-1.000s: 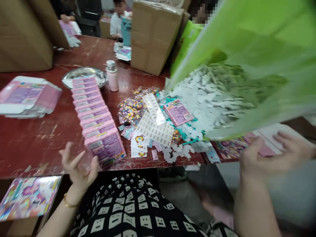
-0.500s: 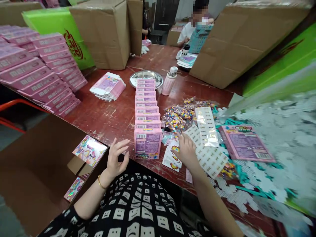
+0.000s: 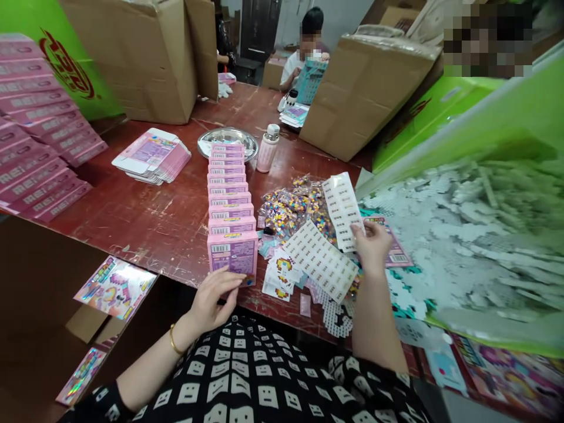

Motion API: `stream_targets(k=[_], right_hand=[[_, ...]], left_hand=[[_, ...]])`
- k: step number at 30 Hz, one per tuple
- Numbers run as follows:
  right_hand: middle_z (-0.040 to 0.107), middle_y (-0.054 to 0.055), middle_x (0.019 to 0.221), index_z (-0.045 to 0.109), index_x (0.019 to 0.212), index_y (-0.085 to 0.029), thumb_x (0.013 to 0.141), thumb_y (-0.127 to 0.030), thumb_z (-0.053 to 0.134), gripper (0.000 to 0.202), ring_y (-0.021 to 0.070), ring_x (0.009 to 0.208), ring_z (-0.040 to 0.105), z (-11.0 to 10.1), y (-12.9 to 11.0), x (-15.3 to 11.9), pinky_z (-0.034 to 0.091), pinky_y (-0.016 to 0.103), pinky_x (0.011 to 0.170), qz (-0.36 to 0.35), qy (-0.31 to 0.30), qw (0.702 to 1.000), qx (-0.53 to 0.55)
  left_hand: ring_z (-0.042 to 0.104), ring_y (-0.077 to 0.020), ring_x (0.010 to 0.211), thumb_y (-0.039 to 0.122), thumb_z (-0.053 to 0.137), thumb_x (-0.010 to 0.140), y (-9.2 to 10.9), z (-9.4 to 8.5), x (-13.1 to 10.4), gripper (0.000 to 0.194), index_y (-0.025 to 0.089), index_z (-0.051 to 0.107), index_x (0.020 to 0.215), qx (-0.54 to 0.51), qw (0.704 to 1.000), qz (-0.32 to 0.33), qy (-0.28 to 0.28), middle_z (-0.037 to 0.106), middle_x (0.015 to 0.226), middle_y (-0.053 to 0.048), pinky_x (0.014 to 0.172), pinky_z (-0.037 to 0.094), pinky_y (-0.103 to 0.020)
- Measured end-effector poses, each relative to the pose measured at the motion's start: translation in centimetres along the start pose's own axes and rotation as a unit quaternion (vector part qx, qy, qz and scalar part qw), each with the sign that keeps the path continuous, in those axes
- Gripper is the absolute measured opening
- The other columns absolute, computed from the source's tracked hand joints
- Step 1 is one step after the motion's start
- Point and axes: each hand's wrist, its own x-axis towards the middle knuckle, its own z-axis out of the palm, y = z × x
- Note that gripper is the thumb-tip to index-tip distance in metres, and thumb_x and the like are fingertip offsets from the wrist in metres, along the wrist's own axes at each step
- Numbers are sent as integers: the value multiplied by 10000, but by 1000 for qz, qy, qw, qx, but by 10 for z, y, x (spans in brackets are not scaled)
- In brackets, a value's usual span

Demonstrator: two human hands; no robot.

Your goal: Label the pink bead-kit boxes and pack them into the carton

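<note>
A row of pink boxes [image 3: 231, 205] stands front to back on the red table. My left hand [image 3: 215, 296] is at the lower edge of the nearest box, fingers extended and thumb apart, holding nothing. My right hand [image 3: 372, 241] pinches the lower right corner of a white sticker sheet [image 3: 341, 205], which is lifted at that end. Another sticker sheet [image 3: 321, 258] lies flat beside it. White cards with colourful pictures [image 3: 279, 273] rest near the front edge. Bags of coloured beads [image 3: 291, 208] lie behind the sheets. A flat pink box [image 3: 399, 247] is partly hidden behind my right hand.
Flattened boxes [image 3: 154, 155], a metal plate [image 3: 251, 141] and a pink bottle [image 3: 268, 150] stand farther back. Pink boxes [image 3: 39, 117] are stacked at left. White pieces [image 3: 462, 235] fill a green bag at right. A person [image 3: 295, 64] sits across the table.
The view has turned right. My right hand has moved from beside the cards to the sticker sheet and taken its corner. My left hand has come to the nearest box.
</note>
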Motion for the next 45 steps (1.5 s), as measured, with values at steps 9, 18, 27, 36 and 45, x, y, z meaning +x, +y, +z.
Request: stream_targets(k=[9,18,27,36,45], right_hand=[[757,16,885,737,1019,-316,878,-301,645,169,195,756,707,-45,-114,-118,599,353,714,-393,-278,869,117],[725,48,680,715,709,-206,663,-494,803,305,198,579,658,9,-100,-98,553,314,532,-178,-323,903,219],[555,-6,518,667,646,-182,753,-519,716,356,118,455,464,24,-117,-131,364,234,409,-135,-320,899,266],[686,21,669,728,821,-188,883,-358,624,208,155,568,602,56,-130,-199,491,261,530,-203,-286,887,299],[676,44,886,701,869,-230,881,-149,646,99,186,855,635,55,-140,-186,511,348,784,-322,-277,846,323]], left_hand=[[688,-267,1000,404,852,674,0,-29,79,878,244,429,1427,-141,966,-214,-41,685,1134,-128,871,580,-415],[617,-133,575,402,809,683,-13,-55,64,280,154,701,754,-147,910,-385,47,706,685,-26,510,472,-213],[535,-102,485,539,768,710,-24,-75,62,396,146,713,702,-101,894,-411,147,644,560,4,446,390,-197],[696,-246,890,403,908,554,14,-9,31,444,157,713,869,-402,718,-480,304,741,870,-71,871,544,-371],[686,-176,866,244,880,608,4,-2,36,353,164,704,903,-350,742,-451,352,738,930,-31,864,548,-308]])
